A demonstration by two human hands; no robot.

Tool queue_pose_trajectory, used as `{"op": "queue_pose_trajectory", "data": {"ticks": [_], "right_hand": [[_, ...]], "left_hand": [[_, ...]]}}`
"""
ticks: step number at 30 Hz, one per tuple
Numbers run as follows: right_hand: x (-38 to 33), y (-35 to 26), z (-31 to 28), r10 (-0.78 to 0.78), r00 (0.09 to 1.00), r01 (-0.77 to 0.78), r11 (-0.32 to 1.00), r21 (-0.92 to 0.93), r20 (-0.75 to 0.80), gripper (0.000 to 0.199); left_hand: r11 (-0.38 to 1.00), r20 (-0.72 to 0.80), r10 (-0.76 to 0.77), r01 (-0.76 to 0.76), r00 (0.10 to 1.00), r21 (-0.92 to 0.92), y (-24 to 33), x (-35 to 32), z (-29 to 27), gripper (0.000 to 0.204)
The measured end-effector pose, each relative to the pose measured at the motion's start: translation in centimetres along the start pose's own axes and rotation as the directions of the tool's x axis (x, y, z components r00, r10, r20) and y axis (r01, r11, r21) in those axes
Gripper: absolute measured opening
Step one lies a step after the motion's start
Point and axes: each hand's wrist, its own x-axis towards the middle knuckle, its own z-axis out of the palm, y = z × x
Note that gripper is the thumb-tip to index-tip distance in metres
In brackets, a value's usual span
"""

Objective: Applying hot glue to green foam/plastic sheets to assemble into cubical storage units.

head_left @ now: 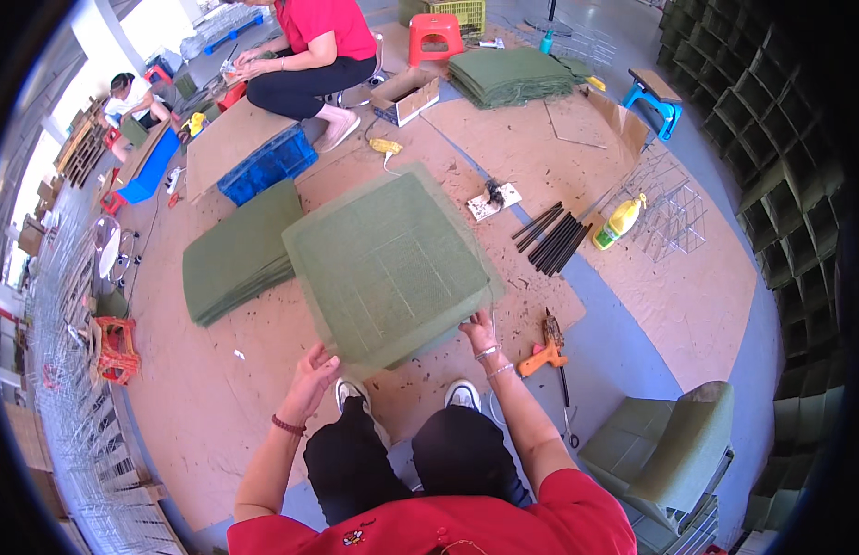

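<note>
In front of my knees lies a large square green mesh sheet (392, 259) with pale lines across it. It rests on a green block or stack whose near side shows only partly. My left hand (311, 377) has its fingers bent at the sheet's near left corner. At the near right edge, my right hand (480, 331) grips the sheet between thumb and fingers. An orange glue gun (545, 355) with a black stick in it lies to the right of that hand. Left of the sheet is a pile of green mesh sheets (240, 250).
Beyond the sheet lie several black glue sticks (561, 244), a yellow bottle (620, 222) and a white board (493, 201) with a dark clump. A green box-like piece (665, 449) stands near right. A co-worker (323, 55) sits behind a blue crate (268, 174). Wire frames (674, 213) lie right.
</note>
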Motion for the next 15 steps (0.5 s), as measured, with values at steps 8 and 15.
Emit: {"op": "queue_pose_trajectory", "data": {"ticks": [8,15], "right_hand": [[9.1,-9.8,-4.3,-0.007,1.0,0.016,0.853,-0.522,0.019,0.058],[4.9,-1.3,-12.9,-0.023,0.812,-0.029,0.996,-0.079,-0.583,0.026]], "left_hand": [[0.973,0.4,-0.136,0.199,0.906,-0.119,-2.4,4.8,6.0,0.049],[0.563,0.188,-0.501,0.154,0.845,0.812,1.2,3.8,6.1,0.026]]}}
